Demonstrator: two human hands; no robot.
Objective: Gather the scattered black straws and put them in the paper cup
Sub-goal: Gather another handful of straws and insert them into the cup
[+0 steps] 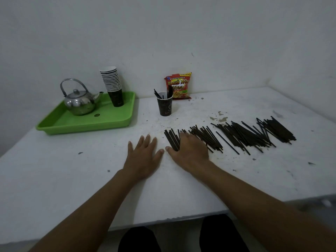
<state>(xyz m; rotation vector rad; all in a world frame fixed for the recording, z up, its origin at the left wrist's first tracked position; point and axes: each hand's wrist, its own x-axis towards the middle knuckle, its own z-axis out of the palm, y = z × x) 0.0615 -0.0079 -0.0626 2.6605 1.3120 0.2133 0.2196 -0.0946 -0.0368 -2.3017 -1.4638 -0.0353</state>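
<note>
Several black straws point(241, 134) lie spread in a long row across the right half of the white table point(181, 188). A dark paper cup point(165, 106) stands upright behind them, near the middle, with a few straws inside. My left hand point(143, 157) lies flat on the bare table, fingers straight, just left of the row. My right hand point(190, 151) rests palm down on the left end of the row, covering some straws; its fingers look straight.
A green tray point(116, 122) at the back left carries a metal kettle point(80, 101) and a stack of paper cups point(112, 86). A red snack bag point(179, 85) leans on the wall behind the cup. The table's front edge runs below my forearms.
</note>
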